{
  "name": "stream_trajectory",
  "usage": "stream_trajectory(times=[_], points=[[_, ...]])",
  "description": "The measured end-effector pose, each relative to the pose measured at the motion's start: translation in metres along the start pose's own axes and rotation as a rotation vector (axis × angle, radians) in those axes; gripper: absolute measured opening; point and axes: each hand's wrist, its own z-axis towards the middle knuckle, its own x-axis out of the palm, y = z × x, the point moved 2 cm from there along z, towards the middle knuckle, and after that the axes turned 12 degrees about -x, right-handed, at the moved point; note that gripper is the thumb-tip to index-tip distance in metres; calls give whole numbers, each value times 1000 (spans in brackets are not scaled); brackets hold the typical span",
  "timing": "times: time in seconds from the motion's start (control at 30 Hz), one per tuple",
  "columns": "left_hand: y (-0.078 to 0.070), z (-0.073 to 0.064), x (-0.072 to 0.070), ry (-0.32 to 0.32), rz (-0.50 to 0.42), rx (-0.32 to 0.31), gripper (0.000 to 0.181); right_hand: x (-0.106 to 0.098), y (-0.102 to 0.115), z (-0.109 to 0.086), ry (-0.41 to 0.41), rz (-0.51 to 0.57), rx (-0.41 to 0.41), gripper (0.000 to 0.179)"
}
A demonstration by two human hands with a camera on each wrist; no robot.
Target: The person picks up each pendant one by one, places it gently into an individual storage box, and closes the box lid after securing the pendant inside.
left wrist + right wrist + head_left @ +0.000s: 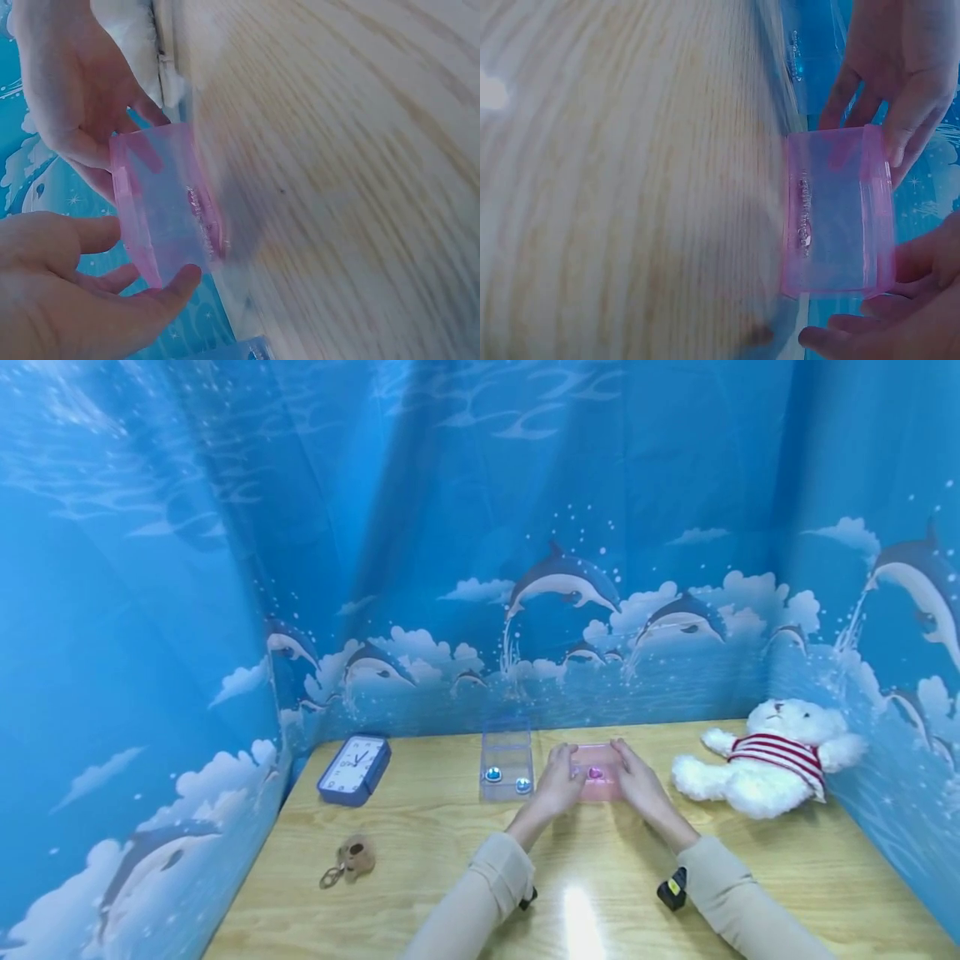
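Note:
A see-through pink box [597, 792] stands on the table with its lid down and a small pink jewel-like piece [595, 772] inside. My left hand [558, 783] grips the box from its left side, fingers at the lid [129, 217] and side. On the opposite side my right hand [640, 779] holds it, fingers at the lid edge; in the right wrist view this hand [907, 315] is partly cut off. Left of my left hand sits a clear bluish box [506, 793] with its lid raised, holding two blue jewel-like pieces [492, 774].
A blue-framed clock [356, 770] lies at the table's back left. Nearer is a small brown plush keychain [356, 855]. A white teddy bear [776, 760] in a striped shirt lies at the right. Dolphin-printed blue curtains [465, 527] enclose the wooden table [420, 843].

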Motion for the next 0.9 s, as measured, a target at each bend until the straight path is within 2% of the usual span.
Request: stream_trajectory(times=[0.2, 0.3, 0.4, 0.5, 0.6, 0.77, 0.9], points=[[7, -1, 2, -32, 32, 56, 50, 2, 0, -1, 23, -38, -25, 57], [7, -2, 1, -30, 25, 40, 54, 0, 3, -1, 21, -32, -28, 57], [2, -6, -7, -35, -24, 37, 56, -4, 7, 0, -3, -9, -35, 57], [-1, -9, -25, -52, -99, 74, 54, -6, 16, 5, -38, 4, -42, 58], [-2, -9, -51, -59, -163, 106, 53, -4, 30, 14, -69, 13, -62, 62], [13, 0, -96, -96, -231, 73, 56, 9, 62, 31, -86, 62, -79, 68], [35, 12, -122, -135, -270, 9, 58, 28, 79, 45, -46, 124, -53, 70]])
